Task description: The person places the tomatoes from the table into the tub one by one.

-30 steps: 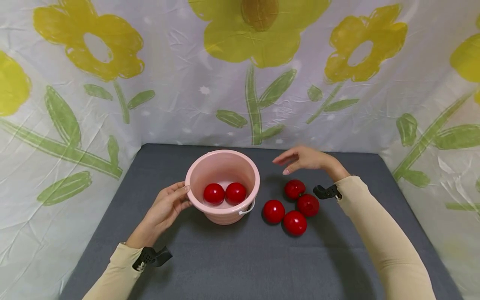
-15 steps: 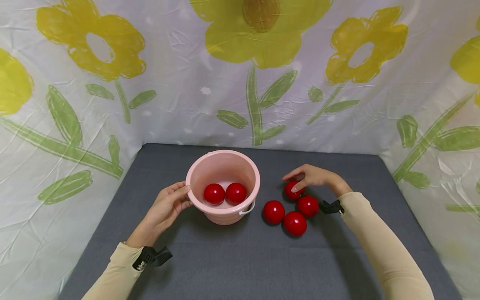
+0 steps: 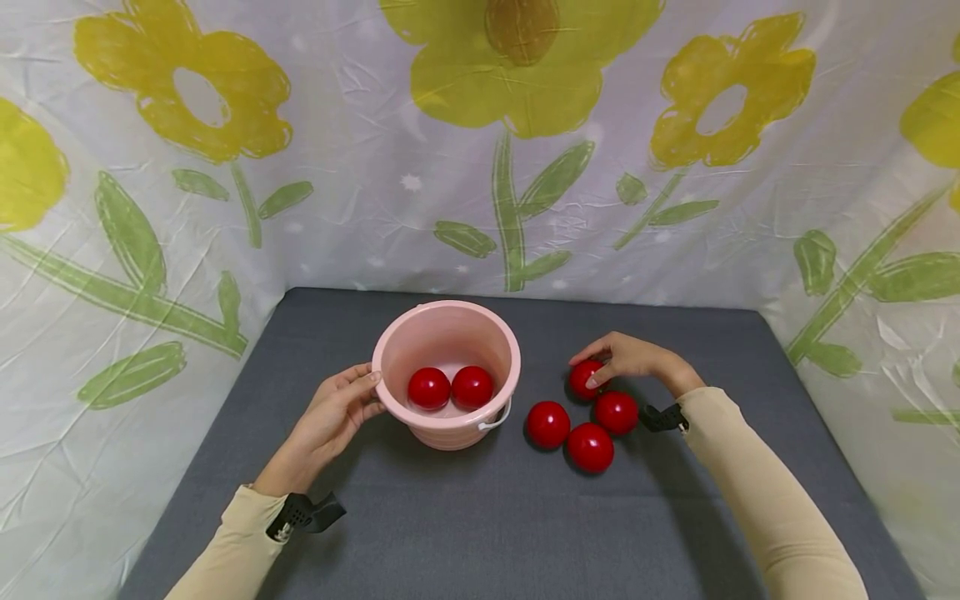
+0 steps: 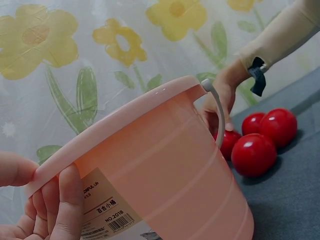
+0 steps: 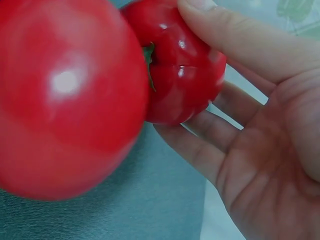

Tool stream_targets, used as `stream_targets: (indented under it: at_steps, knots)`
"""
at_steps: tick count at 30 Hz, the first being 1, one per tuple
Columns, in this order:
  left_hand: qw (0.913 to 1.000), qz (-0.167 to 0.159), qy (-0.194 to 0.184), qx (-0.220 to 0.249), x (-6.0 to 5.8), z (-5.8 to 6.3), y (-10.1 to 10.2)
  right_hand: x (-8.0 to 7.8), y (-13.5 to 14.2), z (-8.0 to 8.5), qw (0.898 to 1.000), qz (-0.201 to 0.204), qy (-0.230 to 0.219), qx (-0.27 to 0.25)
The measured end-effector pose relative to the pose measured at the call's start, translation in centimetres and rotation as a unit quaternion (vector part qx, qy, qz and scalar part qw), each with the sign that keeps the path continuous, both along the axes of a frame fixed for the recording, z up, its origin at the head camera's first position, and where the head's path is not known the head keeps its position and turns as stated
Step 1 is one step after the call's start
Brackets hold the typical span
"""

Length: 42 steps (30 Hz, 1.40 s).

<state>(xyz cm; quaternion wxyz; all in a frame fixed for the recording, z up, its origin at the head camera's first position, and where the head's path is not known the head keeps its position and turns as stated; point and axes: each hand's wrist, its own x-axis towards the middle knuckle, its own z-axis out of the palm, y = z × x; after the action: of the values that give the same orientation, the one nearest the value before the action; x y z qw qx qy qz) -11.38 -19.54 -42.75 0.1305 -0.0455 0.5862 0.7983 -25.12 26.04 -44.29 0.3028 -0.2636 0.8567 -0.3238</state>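
Note:
A pink bucket [image 3: 447, 433] with a white handle stands on the dark cloth. Two red tomatoes lie inside it, a left one [image 3: 429, 388] and a right one [image 3: 472, 387]. My left hand [image 3: 333, 421] pinches the bucket's rim at its left side, thumb on one side and fingers on the other. To the right of the bucket, my right hand [image 3: 636, 357] holds the rearmost tomato [image 3: 582, 380] of a loose group, with thumb and fingers around it. A green stem shows on that tomato [image 5: 182, 75] in the right wrist view.
Close to the held tomato lie a left tomato [image 3: 547, 424], a front tomato [image 3: 589, 447] and a right tomato [image 3: 617, 412]. A dark grey cloth [image 3: 480, 533] covers the table. Behind it hangs a white curtain [image 3: 360, 192] with yellow flowers.
My right hand has come down from above the rear tomato, and its thumb and fingers have gone around it. The left hand and the bucket have stayed in place.

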Motion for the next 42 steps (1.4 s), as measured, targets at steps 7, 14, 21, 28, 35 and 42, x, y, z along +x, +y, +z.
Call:
stream_targets:
  at_steps: [7,14,21,28,35,42]
  knots:
    - [1.0000,-0.003,0.004,0.001,0.0,0.1,0.0,-0.1,-0.8,1.7,1.000,0.003,0.022,-0.002]
    - [0.9999,-0.005,0.008,0.003,0.0,0.2,0.0,-0.7,-2.2,4.7,1.000,0.003,0.009,-0.019]
    - [0.9998,-0.006,0.011,0.014,0.0,0.1,0.0,-1.5,-4.0,7.9,0.999,0.011,0.009,-0.046]
    - [0.9998,-0.001,0.007,0.019,0.1,0.1,0.0,-2.0,-6.1,10.7,0.996,0.015,0.053,-0.069]
    - [0.9999,0.002,0.004,0.012,0.0,0.1,0.1,-2.5,-8.9,12.7,0.995,0.026,0.068,-0.073]
    - [0.9999,0.001,0.005,0.014,0.2,0.2,0.1,-2.6,-11.9,14.1,0.994,0.044,0.071,-0.073]
